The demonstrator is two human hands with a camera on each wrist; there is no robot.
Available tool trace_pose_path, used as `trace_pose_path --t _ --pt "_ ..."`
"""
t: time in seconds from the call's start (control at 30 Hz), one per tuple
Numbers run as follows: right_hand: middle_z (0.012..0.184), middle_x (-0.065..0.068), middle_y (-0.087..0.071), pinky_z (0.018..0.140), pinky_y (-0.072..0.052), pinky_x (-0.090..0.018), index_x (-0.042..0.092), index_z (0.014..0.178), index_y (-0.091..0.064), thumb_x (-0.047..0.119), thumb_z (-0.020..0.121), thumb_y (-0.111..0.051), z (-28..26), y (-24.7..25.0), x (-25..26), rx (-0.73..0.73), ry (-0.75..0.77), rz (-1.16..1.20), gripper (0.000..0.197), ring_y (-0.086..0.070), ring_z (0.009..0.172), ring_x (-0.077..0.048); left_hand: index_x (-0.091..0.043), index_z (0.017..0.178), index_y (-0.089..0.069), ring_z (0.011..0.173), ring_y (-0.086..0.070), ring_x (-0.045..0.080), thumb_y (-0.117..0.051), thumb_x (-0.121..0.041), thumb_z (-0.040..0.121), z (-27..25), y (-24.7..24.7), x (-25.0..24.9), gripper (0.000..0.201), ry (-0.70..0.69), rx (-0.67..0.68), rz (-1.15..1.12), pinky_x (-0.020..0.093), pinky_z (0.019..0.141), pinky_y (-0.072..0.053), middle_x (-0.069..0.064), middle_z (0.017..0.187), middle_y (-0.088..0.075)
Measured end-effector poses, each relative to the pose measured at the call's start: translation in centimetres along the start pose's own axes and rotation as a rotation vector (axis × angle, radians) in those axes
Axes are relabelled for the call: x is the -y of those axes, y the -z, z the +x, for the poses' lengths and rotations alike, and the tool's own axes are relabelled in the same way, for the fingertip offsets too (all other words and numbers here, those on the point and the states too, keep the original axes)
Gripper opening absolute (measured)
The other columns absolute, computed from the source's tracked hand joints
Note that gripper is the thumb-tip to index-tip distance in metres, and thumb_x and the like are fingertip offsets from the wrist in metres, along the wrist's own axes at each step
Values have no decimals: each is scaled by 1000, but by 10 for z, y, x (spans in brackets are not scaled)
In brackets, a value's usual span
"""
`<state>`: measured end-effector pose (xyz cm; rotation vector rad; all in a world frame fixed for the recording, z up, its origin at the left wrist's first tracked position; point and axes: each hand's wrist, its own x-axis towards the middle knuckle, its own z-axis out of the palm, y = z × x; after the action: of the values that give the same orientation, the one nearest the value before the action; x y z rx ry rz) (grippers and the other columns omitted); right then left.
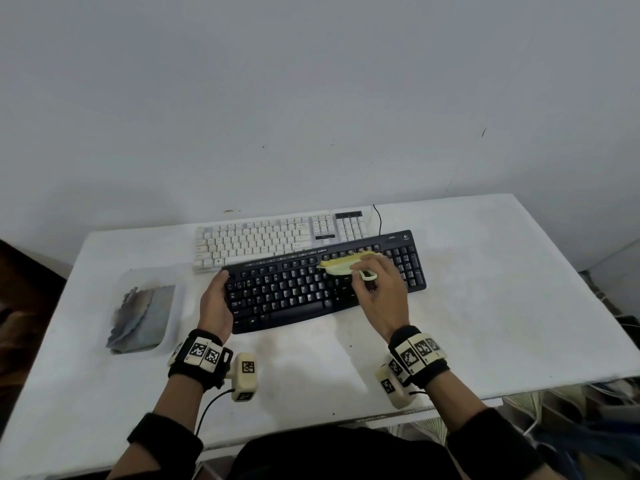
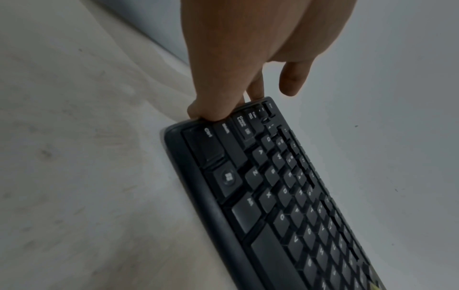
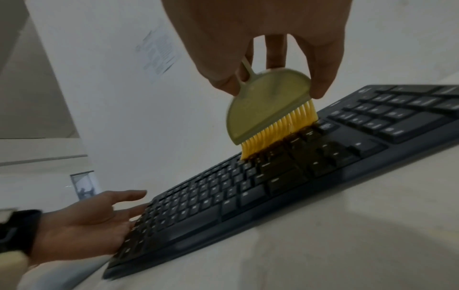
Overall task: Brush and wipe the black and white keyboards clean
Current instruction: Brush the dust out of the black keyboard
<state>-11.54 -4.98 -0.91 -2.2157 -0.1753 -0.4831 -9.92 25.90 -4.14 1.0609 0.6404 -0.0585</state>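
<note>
The black keyboard (image 1: 318, 284) (image 2: 285, 206) (image 3: 273, 186) lies slightly askew on the white table, in front of the white keyboard (image 1: 273, 237). My right hand (image 1: 375, 289) (image 3: 261, 49) pinches a small pale brush (image 1: 341, 266) (image 3: 270, 106) by its flat half-round body. Its yellow bristles (image 3: 278, 131) press on the upper key rows right of the middle. My left hand (image 1: 216, 299) (image 2: 236, 78) (image 3: 94, 219) rests with straight fingers against the black keyboard's left end, fingertips on its edge.
A clear tray (image 1: 145, 308) with a crumpled grey cloth (image 1: 140, 317) sits left of the keyboards. The white keyboard's black cable (image 1: 378, 220) runs off the far edge by the wall. The table's (image 1: 485, 323) right edge drops off to floor clutter.
</note>
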Motion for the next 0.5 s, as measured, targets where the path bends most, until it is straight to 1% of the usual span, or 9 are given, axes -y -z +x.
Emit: trace_pose_path --t 0.03,0.1,0.17,0.23,0.27,0.33,0.4,0.43,0.5 --pt "117 8 -63 93 -52 -41 23 98 -70 28 93 -60 2 3 -5 -29 -39 -3 12 -58 114 -15 -14 128 -67 105 -70 25 -56 -38 103 -1 -1 -1 36 5 1 0 42 89 -55 5 111 -74" --pt "114 9 -63 89 -52 -32 25 97 -69 22 92 -64 6 13 -9 -92 -105 6 8 -61 108 -15 -15 125 -67 104 -70 25 -55 -38 103 -3 -2 -1 34 1 -7 -4 42 88 -55 6 110 -74" --pt "111 10 -65 84 -51 -24 24 96 -69 15 91 -66 9 21 -8 -147 -117 25 11 -62 104 -13 -15 124 -68 101 -71 24 -55 -37 103 -4 -3 -1 33 -13 -14 -4 41 87 -55 5 109 -75" --pt "110 10 -65 85 -50 -23 22 95 -70 12 90 -67 9 25 -4 -171 -98 48 11 -62 104 -10 -17 120 -69 98 -71 23 -55 -36 103 -5 -3 0 29 -19 -15 4 41 86 -56 3 103 -76" --pt "110 10 -65 87 -48 -23 21 95 -70 11 90 -68 8 25 -3 -168 -75 59 11 -62 106 -10 -18 117 -69 96 -71 22 -55 -35 103 -4 -3 0 26 -16 -16 5 40 83 -56 2 100 -76" --pt "112 8 -65 92 -47 -25 19 95 -70 10 90 -68 6 23 -4 -113 -23 55 11 -61 110 -11 -19 114 -69 94 -70 21 -55 -34 104 -3 -3 -1 23 -8 -13 -1 39 79 -55 1 98 -75" --pt "114 7 -65 94 -48 -31 18 96 -70 12 91 -67 5 21 -10 -59 9 17 9 -60 112 -12 -19 115 -69 96 -70 22 -55 -35 104 -2 -2 -1 24 -4 -8 -9 39 78 -54 1 99 -74" --pt "114 7 -64 94 -50 -34 19 97 -69 13 91 -67 5 22 -15 -63 -7 11 9 -60 112 -13 -17 118 -69 97 -70 23 -56 -36 104 -2 -2 -1 27 0 -5 -7 39 78 -54 2 101 -74" --pt "112 8 -64 88 -53 -40 21 97 -69 14 92 -66 8 27 -24 -121 -91 26 10 -62 105 -14 -14 125 -67 101 -70 24 -56 -39 103 0 -1 -1 35 15 -8 -1 40 80 -54 4 106 -73"
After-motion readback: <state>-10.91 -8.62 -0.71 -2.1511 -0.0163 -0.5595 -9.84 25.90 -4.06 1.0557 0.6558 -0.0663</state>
